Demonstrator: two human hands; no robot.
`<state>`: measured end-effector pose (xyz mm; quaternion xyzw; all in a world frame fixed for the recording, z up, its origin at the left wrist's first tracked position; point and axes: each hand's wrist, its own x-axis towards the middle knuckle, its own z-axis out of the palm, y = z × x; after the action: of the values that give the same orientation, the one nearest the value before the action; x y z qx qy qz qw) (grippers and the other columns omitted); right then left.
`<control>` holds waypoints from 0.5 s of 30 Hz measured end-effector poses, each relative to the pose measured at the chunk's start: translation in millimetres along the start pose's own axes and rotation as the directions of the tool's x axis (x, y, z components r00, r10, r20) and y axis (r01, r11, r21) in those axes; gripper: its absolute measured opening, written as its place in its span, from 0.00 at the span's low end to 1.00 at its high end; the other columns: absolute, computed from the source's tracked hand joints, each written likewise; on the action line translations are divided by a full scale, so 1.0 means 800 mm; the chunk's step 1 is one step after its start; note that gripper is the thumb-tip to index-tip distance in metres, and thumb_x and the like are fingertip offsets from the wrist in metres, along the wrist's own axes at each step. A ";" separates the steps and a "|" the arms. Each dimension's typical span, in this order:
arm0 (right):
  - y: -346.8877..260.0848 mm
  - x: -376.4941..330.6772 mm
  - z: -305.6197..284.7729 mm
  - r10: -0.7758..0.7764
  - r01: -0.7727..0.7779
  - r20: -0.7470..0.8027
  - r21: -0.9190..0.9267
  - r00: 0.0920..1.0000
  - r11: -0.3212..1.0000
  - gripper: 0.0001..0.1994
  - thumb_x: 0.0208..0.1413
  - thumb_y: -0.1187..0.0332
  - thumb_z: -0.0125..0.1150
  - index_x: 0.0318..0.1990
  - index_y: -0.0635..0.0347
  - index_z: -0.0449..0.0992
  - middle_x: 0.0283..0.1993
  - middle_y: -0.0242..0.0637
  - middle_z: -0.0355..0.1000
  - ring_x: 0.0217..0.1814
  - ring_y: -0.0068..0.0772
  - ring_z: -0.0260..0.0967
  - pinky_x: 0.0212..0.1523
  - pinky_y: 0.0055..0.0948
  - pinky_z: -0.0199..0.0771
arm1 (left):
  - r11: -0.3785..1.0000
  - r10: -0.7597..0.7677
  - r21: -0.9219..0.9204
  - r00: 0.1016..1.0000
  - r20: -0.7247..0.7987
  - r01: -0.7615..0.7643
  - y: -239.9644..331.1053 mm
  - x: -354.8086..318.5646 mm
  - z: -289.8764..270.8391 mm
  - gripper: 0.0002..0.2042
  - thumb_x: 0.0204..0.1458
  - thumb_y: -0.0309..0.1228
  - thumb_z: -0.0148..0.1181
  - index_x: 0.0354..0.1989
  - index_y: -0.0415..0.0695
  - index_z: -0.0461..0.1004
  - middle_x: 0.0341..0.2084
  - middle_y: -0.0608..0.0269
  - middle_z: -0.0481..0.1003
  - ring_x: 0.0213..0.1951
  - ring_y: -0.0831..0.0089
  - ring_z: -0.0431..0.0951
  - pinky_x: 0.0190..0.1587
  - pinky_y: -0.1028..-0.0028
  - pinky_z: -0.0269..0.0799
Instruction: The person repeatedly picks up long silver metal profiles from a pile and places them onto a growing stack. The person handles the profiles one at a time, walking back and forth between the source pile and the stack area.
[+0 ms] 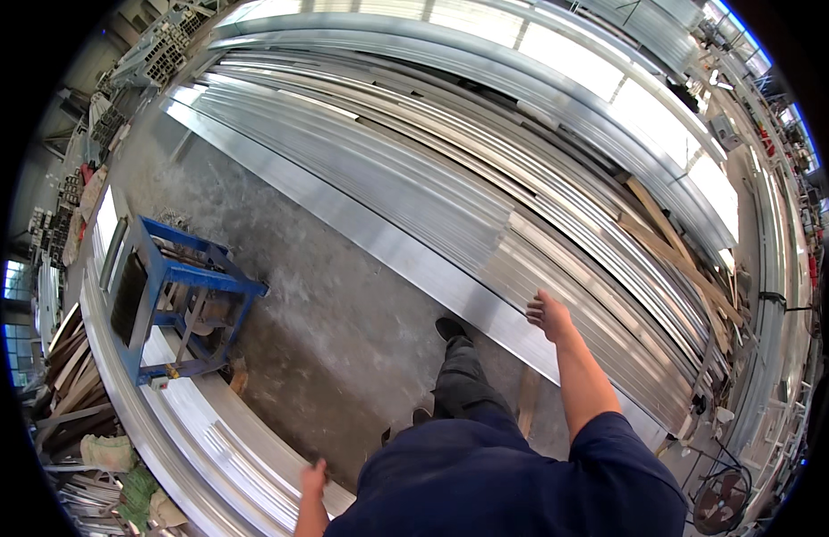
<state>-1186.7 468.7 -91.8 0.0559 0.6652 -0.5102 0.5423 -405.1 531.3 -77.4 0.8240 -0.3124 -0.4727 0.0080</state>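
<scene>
A grey concrete floor point(343, 277) is showing pale, dusty patches toward its middle and a darker brown stain nearer the lower edge. Along its right side, a broad bank of long metal profiles point(396, 205) is running diagonally, a flat strip bordering the bare concrete. A wooden batten point(528, 398) is lying on the floor and protruding from beneath that border. At left, a blue metal stand point(208, 277) is standing beside a second row of metal lengths point(244, 474); its outer footing is remaining unclear. A small brown piece point(240, 377) is lying near its base.
</scene>
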 end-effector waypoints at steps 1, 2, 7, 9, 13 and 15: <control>-0.020 0.040 0.028 0.011 -0.011 0.004 0.045 1.000 0.999 0.25 0.63 0.49 0.57 0.54 0.62 0.69 0.48 0.45 0.72 0.44 0.41 0.72 0.45 0.39 0.77 | 0.991 -0.134 0.007 0.989 0.059 0.134 -0.010 -0.023 0.001 0.21 0.59 0.46 0.59 0.30 0.36 0.75 0.19 0.55 0.76 0.20 0.67 0.78 0.25 0.65 0.72; -0.039 0.078 0.056 0.026 -0.027 0.006 0.086 1.000 0.996 0.25 0.63 0.50 0.57 0.56 0.62 0.68 0.49 0.46 0.72 0.45 0.42 0.72 0.46 0.40 0.76 | 0.940 -0.055 0.340 0.967 0.248 -0.034 -0.033 -0.047 -0.001 0.21 0.60 0.46 0.56 0.34 0.36 0.75 0.23 0.54 0.78 0.26 0.65 0.80 0.30 0.63 0.73; -0.107 0.230 0.147 0.026 0.004 -0.169 0.170 0.985 0.985 0.28 0.61 0.50 0.61 0.60 0.58 0.67 0.59 0.43 0.65 0.54 0.46 0.66 0.52 0.47 0.71 | 0.872 -0.314 0.476 0.874 0.371 0.111 0.016 -0.151 0.032 0.23 0.56 0.48 0.59 0.44 0.36 0.79 0.32 0.51 0.82 0.40 0.62 0.82 0.45 0.63 0.75; -0.121 0.276 0.158 0.062 -0.020 -0.189 0.216 0.980 0.976 0.28 0.60 0.49 0.63 0.60 0.56 0.67 0.60 0.41 0.64 0.53 0.46 0.65 0.52 0.47 0.69 | 0.841 -0.239 0.540 0.891 0.386 -0.009 0.104 -0.150 0.038 0.21 0.55 0.46 0.62 0.42 0.36 0.80 0.30 0.55 0.82 0.36 0.66 0.82 0.43 0.65 0.76; -0.132 0.306 0.181 0.186 -0.113 -0.271 0.262 0.944 0.958 0.27 0.56 0.46 0.66 0.54 0.55 0.70 0.49 0.36 0.68 0.47 0.38 0.64 0.48 0.42 0.66 | 0.954 -0.124 0.286 0.987 0.102 0.090 0.229 -0.118 0.081 0.21 0.55 0.43 0.64 0.42 0.34 0.78 0.26 0.54 0.81 0.26 0.69 0.81 0.31 0.69 0.76; -0.134 0.310 0.169 0.220 -0.154 -0.285 0.236 0.933 0.959 0.24 0.55 0.45 0.66 0.49 0.53 0.72 0.42 0.33 0.68 0.44 0.35 0.63 0.47 0.40 0.65 | 0.963 0.025 0.261 0.984 0.179 -0.072 0.290 -0.072 0.096 0.25 0.53 0.47 0.64 0.44 0.32 0.77 0.33 0.49 0.81 0.35 0.60 0.83 0.39 0.65 0.77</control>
<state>-1264.6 199.2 -204.0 0.2552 0.6755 -0.5082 0.4693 -604.0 396.1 -3.8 0.7651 -0.3929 -0.4962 -0.1186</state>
